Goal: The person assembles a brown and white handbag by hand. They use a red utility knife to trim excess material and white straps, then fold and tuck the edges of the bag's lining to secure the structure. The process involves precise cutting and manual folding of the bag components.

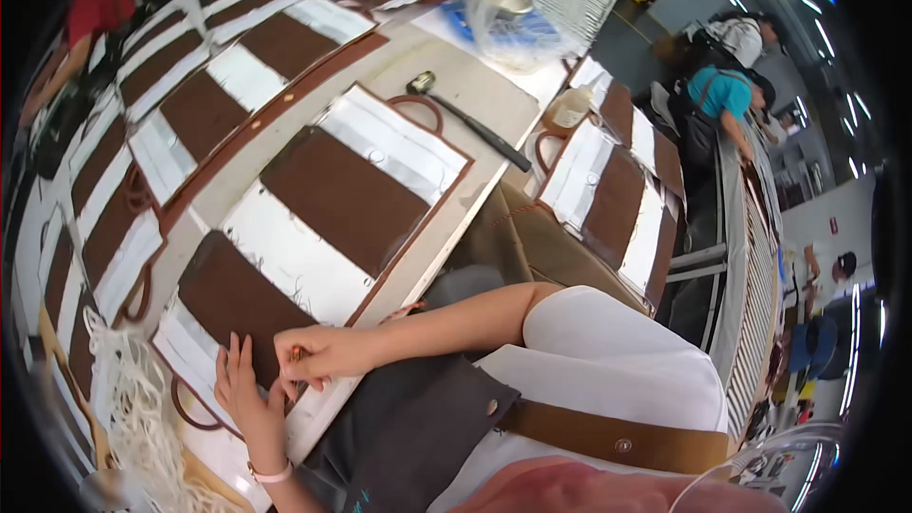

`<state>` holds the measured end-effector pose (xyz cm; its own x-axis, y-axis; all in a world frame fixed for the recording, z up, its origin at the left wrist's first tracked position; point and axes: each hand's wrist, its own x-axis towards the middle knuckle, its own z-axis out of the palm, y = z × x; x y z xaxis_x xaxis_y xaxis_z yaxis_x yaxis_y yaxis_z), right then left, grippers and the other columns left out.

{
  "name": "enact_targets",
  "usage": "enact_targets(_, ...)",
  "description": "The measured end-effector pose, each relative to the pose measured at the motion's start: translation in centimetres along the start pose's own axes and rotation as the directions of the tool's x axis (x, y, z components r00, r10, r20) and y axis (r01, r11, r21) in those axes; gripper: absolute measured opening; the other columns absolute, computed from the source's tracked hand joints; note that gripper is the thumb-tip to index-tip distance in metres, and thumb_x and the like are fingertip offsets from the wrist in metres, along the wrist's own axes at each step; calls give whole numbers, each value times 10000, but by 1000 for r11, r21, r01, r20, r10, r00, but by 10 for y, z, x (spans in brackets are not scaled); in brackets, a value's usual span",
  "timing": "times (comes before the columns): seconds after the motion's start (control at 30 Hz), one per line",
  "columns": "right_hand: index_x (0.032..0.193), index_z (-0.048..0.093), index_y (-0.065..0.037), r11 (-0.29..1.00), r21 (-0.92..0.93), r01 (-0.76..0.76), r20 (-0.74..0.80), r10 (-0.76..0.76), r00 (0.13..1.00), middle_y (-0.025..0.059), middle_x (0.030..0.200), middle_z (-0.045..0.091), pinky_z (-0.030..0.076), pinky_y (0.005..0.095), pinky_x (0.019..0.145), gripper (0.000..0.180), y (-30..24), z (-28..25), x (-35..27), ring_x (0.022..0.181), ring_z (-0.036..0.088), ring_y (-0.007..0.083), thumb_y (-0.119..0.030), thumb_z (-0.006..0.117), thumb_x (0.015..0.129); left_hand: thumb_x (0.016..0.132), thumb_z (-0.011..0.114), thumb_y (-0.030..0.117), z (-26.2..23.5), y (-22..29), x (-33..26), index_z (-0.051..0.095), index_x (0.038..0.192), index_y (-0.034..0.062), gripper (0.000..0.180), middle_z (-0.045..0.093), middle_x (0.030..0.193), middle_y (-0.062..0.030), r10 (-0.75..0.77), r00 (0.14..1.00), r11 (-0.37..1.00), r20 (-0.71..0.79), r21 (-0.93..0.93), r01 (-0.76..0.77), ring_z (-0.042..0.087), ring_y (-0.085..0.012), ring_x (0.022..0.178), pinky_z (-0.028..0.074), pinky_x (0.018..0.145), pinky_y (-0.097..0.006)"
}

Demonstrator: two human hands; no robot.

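Observation:
In front of me lies a flat bag panel [313, 199] with broad brown and white bands, brown edging and a curved brown handle at either end. My left hand [249, 397], a pale band at its wrist, rests with fingers extended on the panel's near end. Close beside it, my right hand [328, 356] is closed around a small tool with an orange handle [298, 353]. The tool's tip is hidden by my fingers, at the panel's edge. Loose dark threads show on the white middle band.
Similar panels [199, 119] cover the table's left and far side. A black-handled hammer [470, 123] lies beyond my panel. More panels [608, 195] and a small bottle [570, 107] are at right, near a clear plastic bag [522, 14]. White strips [142, 399] heap at near left. Several people work around.

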<state>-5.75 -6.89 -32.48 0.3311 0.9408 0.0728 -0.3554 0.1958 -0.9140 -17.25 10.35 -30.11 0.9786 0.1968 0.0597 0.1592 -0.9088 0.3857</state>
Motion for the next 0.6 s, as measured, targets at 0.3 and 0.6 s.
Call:
enact_targets(0.3,949,439,-59,999,-14,-30,-12,30,999,90,921,688,429,231,538,205,-8,2,7,599,538,84,-237,468,1048,805,666,168,-3,-11,-7,499,1415,108,635,439,1523,-73,5,1000,998,-8,55,-5,353,-327,1414,233,1125,-490)
enact_targets(0.6,942,452,-70,999,30,-20,13,19,1000,81,880,683,406,226,537,207,-5,-2,3,602,516,71,-248,489,1042,768,691,155,0,-12,-4,497,1422,122,682,438,1524,-61,11,1000,999,-8,36,-11,341,-319,1424,228,1134,-490)
